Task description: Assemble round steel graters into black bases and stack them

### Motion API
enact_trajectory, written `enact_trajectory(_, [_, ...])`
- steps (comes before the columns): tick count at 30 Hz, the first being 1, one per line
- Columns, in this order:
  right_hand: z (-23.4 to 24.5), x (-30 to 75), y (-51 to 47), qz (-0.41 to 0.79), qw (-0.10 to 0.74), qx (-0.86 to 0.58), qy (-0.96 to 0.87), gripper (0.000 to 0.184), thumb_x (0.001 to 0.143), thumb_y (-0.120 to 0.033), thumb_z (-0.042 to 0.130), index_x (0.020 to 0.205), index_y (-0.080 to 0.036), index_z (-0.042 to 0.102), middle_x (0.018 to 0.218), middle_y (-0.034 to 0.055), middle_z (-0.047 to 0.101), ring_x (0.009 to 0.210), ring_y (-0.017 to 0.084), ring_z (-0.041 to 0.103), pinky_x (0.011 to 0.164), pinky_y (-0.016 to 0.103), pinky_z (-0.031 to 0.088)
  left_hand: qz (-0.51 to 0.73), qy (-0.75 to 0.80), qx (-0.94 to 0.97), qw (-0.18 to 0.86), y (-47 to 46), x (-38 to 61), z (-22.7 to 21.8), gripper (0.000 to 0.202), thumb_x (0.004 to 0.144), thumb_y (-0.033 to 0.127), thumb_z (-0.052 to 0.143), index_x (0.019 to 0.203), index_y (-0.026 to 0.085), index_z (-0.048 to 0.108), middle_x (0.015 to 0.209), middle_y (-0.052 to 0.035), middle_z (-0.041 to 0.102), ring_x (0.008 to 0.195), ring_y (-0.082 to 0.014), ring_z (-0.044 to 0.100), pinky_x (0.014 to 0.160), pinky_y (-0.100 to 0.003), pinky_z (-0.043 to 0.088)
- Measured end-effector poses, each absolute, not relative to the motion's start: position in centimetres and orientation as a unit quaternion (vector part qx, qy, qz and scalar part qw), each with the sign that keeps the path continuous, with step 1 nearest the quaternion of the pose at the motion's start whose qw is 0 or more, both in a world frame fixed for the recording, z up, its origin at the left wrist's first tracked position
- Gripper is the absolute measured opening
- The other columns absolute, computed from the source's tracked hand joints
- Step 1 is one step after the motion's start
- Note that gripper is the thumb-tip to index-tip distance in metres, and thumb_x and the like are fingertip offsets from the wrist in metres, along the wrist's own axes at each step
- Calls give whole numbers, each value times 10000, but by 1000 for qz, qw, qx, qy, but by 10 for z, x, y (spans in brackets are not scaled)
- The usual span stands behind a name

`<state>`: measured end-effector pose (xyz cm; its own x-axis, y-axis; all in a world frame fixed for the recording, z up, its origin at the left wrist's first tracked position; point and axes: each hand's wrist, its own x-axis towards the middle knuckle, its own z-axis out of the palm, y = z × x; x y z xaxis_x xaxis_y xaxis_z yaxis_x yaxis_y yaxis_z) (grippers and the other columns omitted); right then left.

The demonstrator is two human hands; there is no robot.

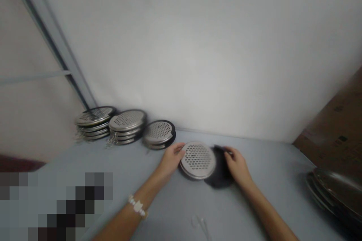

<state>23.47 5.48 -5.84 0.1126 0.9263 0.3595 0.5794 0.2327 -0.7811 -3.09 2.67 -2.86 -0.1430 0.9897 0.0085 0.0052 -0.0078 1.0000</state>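
Observation:
My left hand (171, 157) grips the left edge of a round perforated metal disc (198, 160), which is tilted up off the grey table (254, 196). My right hand (236, 163) holds a round black piece (220, 175) that lies partly under and behind the disc. Both hands have their fingers curled on these parts. A white beaded bracelet (137, 207) sits on my left wrist.
Three stacks of similar perforated discs (95, 122) (127, 126) (158, 134) stand along the white wall at the back left. Dark metal pans (336, 192) sit at the right edge, with a brown cardboard box (336, 131) behind them. A small white item (201, 224) lies near the table's front.

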Motion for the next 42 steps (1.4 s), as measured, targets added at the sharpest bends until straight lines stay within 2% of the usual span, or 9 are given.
enact_trajectory(4, [-56,219,45,222,471,-565,-640,346,830,-343,502,1046,-174,714,1076,119,723,1005,258,663,954,447,501,500,503,500,497,21,-21,-31,467,716,229,766,1152,103,659,1163,-173,717,1051,-277,693,984,-460,519])
enact_trajectory(8, [-51,213,40,270,504,-547,-611,322,825,-356,536,1017,-175,722,1074,117,728,1032,275,655,996,475,467,488,485,512,515,17,-19,-27,492,715,270,779,1160,109,642,1188,-185,705,1059,-284,694,966,-458,535])
enact_trajectory(13, [-43,210,37,370,523,-532,-554,365,811,-448,600,1015,-176,731,1039,113,754,950,289,677,905,463,509,459,467,531,537,13,-17,-22,471,747,273,757,1171,106,639,1166,-187,715,1042,-278,701,962,-454,539])
enact_trajectory(17, [-37,208,35,396,536,-530,-525,390,780,-511,636,945,-174,744,972,105,761,929,290,674,866,426,508,448,461,541,543,11,-13,-19,448,767,247,730,1187,117,645,1147,-176,725,996,-273,715,949,-464,544])
enact_trajectory(25, [-25,197,24,407,531,-518,-533,397,783,-544,640,948,-193,724,1007,86,745,1004,291,642,955,431,456,425,447,605,505,4,-7,-14,394,847,198,591,1231,148,660,1209,-123,710,1104,-257,673,1017,-430,506])
enact_trajectory(28, [-27,197,24,429,533,-513,-519,374,777,-506,641,958,-188,720,1002,86,743,974,286,646,918,426,474,419,449,611,500,4,-8,-13,409,855,225,608,1257,168,649,1238,-121,696,1117,-263,663,1027,-442,497])
enact_trajectory(32, [-32,203,30,460,554,-504,-477,358,755,-481,652,937,-183,732,954,85,754,927,275,659,851,403,504,443,433,554,556,5,-9,-10,479,810,269,699,1265,141,625,1285,-161,663,1192,-274,622,1062,-437,461])
enact_trajectory(37, [-29,211,35,501,581,-490,-415,355,725,-459,678,949,-191,741,981,86,767,942,280,680,840,398,526,421,416,486,643,2,-12,-3,657,779,403,763,1350,165,540,1240,-178,680,1034,-264,693,881,-403,563])
enact_trajectory(42, [-20,211,33,535,585,-467,-391,295,768,-449,653,907,-205,743,1006,52,764,979,260,679,883,372,519,400,400,489,664,1,-16,1,719,767,431,783,1398,197,528,1177,-146,713,1001,-251,701,851,-369,568])
